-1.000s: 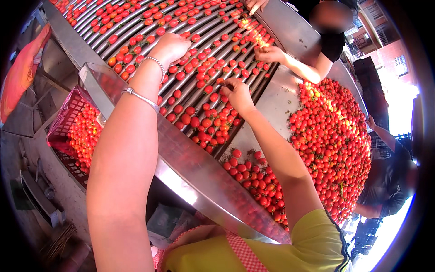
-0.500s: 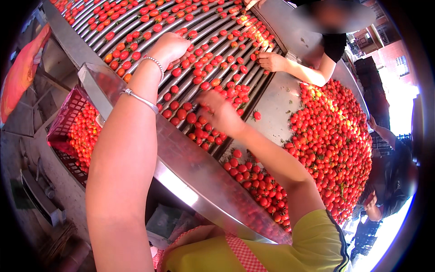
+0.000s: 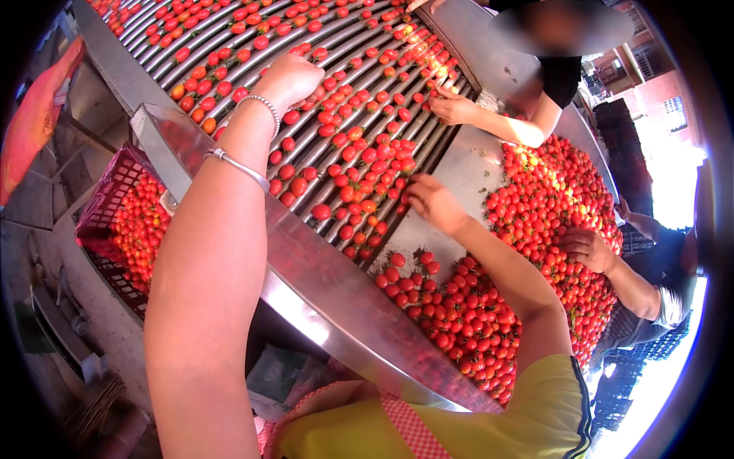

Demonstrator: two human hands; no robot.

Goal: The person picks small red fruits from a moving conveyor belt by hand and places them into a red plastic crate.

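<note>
Small red tomatoes (image 3: 359,172) lie in rows on the metal rollers (image 3: 237,38). Above the rollers is my left hand (image 3: 292,79), its fingers curled down and its palm hidden, with tomatoes close around it. A beaded bracelet and a silver bangle circle that wrist. My right hand (image 3: 434,203) is over the right edge of the rollers, beside the bare metal plate (image 3: 466,172). Its fingers are bent inward, their tips next to a tomato at the roller edge; whatever they hold is hidden.
A large tomato heap (image 3: 543,206) covers the metal surface at right. Co-workers' hands are at the far roller edge (image 3: 453,105) and on the heap (image 3: 587,249). A smooth metal rim (image 3: 306,306) runs along my side. A dark pink crate (image 3: 103,218) of tomatoes stands lower left.
My right hand has moved right, from over the tomatoes to the roller edge. My left hand has barely shifted. Tomatoes on the rollers have shifted, and a co-worker's hand has come onto the heap.
</note>
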